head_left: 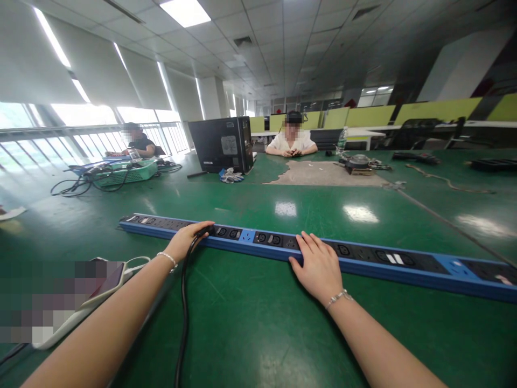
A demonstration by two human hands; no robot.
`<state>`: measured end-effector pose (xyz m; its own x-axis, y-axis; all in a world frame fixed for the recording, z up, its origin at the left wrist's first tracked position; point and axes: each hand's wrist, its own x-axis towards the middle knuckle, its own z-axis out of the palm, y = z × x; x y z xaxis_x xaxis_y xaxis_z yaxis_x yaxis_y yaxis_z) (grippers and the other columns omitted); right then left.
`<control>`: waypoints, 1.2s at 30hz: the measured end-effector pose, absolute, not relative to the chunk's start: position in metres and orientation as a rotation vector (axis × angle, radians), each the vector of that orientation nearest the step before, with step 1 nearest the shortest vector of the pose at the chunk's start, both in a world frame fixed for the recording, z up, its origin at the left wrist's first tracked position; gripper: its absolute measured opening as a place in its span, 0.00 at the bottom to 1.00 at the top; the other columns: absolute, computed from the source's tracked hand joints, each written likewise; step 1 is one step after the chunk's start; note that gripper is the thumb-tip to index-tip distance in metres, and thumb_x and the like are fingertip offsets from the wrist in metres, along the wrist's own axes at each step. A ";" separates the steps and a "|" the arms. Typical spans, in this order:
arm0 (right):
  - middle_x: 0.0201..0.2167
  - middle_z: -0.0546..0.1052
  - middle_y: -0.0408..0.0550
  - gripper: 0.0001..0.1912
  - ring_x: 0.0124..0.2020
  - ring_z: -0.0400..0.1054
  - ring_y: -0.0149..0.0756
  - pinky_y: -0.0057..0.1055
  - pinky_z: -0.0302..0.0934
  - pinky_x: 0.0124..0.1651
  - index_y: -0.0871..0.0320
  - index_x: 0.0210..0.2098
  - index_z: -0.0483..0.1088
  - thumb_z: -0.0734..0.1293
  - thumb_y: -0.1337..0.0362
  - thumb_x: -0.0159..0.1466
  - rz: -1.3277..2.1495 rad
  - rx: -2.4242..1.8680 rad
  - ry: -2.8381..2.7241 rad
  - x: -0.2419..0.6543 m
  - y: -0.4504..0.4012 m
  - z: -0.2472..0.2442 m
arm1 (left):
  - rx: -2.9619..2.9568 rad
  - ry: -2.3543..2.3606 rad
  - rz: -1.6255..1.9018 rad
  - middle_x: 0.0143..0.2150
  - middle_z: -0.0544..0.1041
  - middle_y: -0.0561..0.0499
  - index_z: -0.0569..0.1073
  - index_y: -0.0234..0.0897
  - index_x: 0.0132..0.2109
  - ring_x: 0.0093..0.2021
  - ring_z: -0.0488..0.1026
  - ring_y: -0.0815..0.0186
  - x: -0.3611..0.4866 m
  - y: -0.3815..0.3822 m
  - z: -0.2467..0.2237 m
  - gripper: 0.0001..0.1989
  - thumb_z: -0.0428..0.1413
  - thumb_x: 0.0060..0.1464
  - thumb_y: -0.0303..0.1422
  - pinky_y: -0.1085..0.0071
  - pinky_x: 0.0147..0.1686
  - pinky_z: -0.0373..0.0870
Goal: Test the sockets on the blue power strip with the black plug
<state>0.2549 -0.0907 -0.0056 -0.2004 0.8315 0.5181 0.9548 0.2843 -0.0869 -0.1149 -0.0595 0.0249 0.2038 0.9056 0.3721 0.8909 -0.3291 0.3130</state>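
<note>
A long blue power strip with black socket panels lies across the green table. My left hand is closed round a black power plug at the strip's sockets, left of the blue socket panel. From that plug a black cable runs down toward the table's near edge. How deep the plug sits in the socket is hidden by my fingers. My right hand lies flat over the strip's middle, fingers stretched across the sockets and thumb at the front side.
A device in a white case lies at the left. Farther back are a green basket with cables, a black computer case, gloves and a metal part. One person sits opposite, another back left.
</note>
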 end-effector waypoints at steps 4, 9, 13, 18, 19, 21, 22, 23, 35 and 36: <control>0.58 0.66 0.51 0.25 0.59 0.55 0.42 0.40 0.47 0.57 0.62 0.55 0.63 0.61 0.59 0.60 -0.355 -1.598 -2.085 0.255 -0.091 -0.006 | 2.471 1.793 0.756 0.51 0.75 0.47 0.68 0.41 0.55 0.49 0.72 0.59 -0.116 -0.061 0.026 0.27 0.46 0.54 0.50 0.64 0.50 0.67; 0.58 0.66 0.51 0.25 0.59 0.55 0.43 0.40 0.48 0.56 0.61 0.55 0.63 0.60 0.58 0.60 -0.356 -1.600 -2.091 0.255 -0.091 -0.006 | 2.506 1.809 0.747 0.50 0.76 0.48 0.69 0.44 0.54 0.48 0.73 0.60 -0.119 -0.055 0.020 0.25 0.45 0.55 0.49 0.65 0.49 0.68; 0.57 0.66 0.51 0.25 0.59 0.55 0.43 0.40 0.48 0.56 0.62 0.55 0.63 0.61 0.58 0.60 -0.364 -1.602 -2.090 0.255 -0.091 -0.005 | 2.513 1.832 0.856 0.49 0.76 0.49 0.68 0.44 0.55 0.47 0.74 0.61 -0.120 -0.053 0.011 0.23 0.45 0.57 0.46 0.66 0.48 0.68; 0.57 0.66 0.51 0.25 0.59 0.56 0.43 0.40 0.48 0.56 0.62 0.55 0.64 0.61 0.58 0.60 -0.369 -1.606 -2.091 0.256 -0.090 -0.006 | 2.550 1.855 0.784 0.47 0.78 0.50 0.68 0.46 0.55 0.45 0.75 0.61 -0.122 -0.051 0.009 0.21 0.46 0.57 0.45 0.65 0.47 0.68; 0.57 0.66 0.51 0.25 0.59 0.56 0.43 0.40 0.48 0.56 0.62 0.55 0.64 0.61 0.58 0.60 -0.371 -1.605 -2.089 0.256 -0.090 -0.007 | 2.550 1.858 0.777 0.46 0.78 0.50 0.68 0.46 0.55 0.44 0.75 0.61 -0.122 -0.051 0.009 0.21 0.46 0.57 0.45 0.65 0.47 0.69; 0.57 0.66 0.51 0.25 0.59 0.55 0.43 0.40 0.48 0.56 0.62 0.55 0.64 0.61 0.58 0.60 -0.374 -1.601 -2.085 0.256 -0.090 -0.007 | 2.537 1.862 0.821 0.47 0.77 0.50 0.68 0.46 0.55 0.45 0.75 0.62 -0.121 -0.051 0.007 0.21 0.45 0.58 0.44 0.66 0.47 0.69; 0.57 0.66 0.51 0.25 0.59 0.55 0.43 0.40 0.48 0.56 0.62 0.55 0.64 0.61 0.58 0.60 -0.375 -1.599 -2.086 0.256 -0.090 -0.006 | 2.528 1.860 0.858 0.47 0.77 0.50 0.68 0.45 0.55 0.45 0.74 0.62 -0.120 -0.051 0.007 0.21 0.45 0.58 0.44 0.66 0.47 0.69; 0.58 0.66 0.51 0.25 0.59 0.55 0.43 0.40 0.48 0.56 0.62 0.55 0.63 0.61 0.58 0.60 -0.375 -1.597 -2.088 0.256 -0.090 -0.006 | 2.520 1.858 0.888 0.48 0.77 0.50 0.68 0.45 0.55 0.46 0.74 0.63 -0.119 -0.051 0.006 0.21 0.44 0.58 0.44 0.67 0.47 0.69; 0.58 0.66 0.51 0.26 0.59 0.55 0.43 0.40 0.47 0.57 0.62 0.56 0.63 0.61 0.59 0.60 -0.343 -1.592 -2.093 0.256 -0.091 -0.005 | 2.434 1.851 0.999 0.49 0.76 0.50 0.69 0.44 0.54 0.46 0.73 0.63 -0.116 -0.050 -0.004 0.21 0.44 0.58 0.44 0.66 0.49 0.67; 0.58 0.66 0.51 0.26 0.59 0.55 0.43 0.40 0.47 0.57 0.62 0.56 0.63 0.61 0.59 0.60 -0.341 -1.589 -2.093 0.256 -0.091 -0.006 | 2.406 1.852 1.007 0.48 0.76 0.50 0.70 0.44 0.53 0.45 0.73 0.63 -0.116 -0.050 -0.003 0.20 0.45 0.57 0.44 0.65 0.49 0.67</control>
<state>0.2558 -0.0912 -0.0055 -0.2046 0.8305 0.5181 0.9520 0.2919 -0.0918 -0.1155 -0.0501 -0.0030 0.1322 0.8523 0.5061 0.8882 -0.3285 0.3212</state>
